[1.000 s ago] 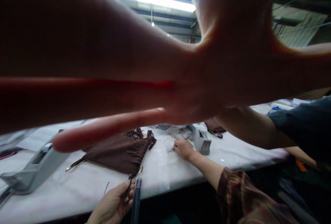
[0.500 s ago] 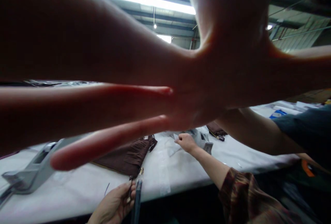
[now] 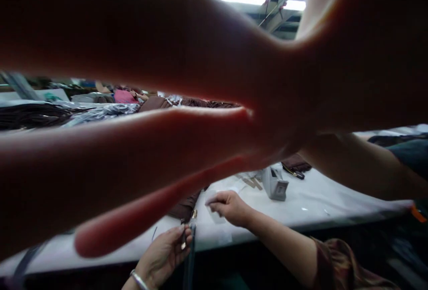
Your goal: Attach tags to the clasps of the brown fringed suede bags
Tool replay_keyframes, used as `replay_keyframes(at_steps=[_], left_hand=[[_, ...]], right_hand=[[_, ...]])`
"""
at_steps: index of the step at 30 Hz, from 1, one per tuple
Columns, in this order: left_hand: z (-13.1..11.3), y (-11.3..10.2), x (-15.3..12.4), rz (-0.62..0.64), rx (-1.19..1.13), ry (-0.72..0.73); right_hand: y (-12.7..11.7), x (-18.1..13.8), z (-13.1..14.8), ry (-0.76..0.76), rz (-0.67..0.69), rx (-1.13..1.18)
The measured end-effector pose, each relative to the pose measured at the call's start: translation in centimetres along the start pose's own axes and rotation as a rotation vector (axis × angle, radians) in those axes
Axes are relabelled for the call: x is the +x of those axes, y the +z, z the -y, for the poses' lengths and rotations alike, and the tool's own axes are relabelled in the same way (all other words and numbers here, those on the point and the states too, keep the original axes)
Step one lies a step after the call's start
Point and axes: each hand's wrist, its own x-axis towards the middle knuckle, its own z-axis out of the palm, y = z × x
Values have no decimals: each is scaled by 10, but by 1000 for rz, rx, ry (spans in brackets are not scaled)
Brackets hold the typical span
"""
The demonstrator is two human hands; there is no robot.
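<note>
My left hand [image 3: 163, 254], a bracelet on its wrist, is closed at the table's front edge, pinching a small metal fitting on a dark strap [image 3: 190, 258] that hangs down. My right hand [image 3: 230, 207], in a patterned sleeve, rests on the white table [image 3: 310, 205] with its fingers pinched on a thin clear plastic sheet [image 3: 217, 216]. Between my hands lies a brown bag [image 3: 185, 205], mostly hidden. Another person's spread hand [image 3: 207, 102] is right in front of the camera and blocks most of the view.
That person's bare arm [image 3: 354, 165] and dark sleeve [image 3: 408, 156] come in from the right. A small grey device [image 3: 276, 185] and a second brown piece [image 3: 294, 165] sit farther back. Brown goods and plastic wrap [image 3: 100, 111] are piled at the far left.
The other person's hand has come closer and covers more of the view. My right hand has drawn back toward the front edge, nearer my left. The grey tool at left is now hidden.
</note>
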Motion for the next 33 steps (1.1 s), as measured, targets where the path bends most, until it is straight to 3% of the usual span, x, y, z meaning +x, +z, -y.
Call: replay_keyframes(at_steps=[4,9,18,25,33], left_hand=[[-1,2,-1,25,-31,-7],[1,4,-2,32,-15,30],[10,7,1,-45,13,60],[14,18,0,-119,111,129],[-3,8,-6,-101,145,48]], right_hand=[[50,-8,-2,148,108,173],[74,2,-6,120,57,105],[77,2,-7,-35,-9,-232],[79,17,-16,137,-16,-64],[65,1,-14,132,-1,-19]])
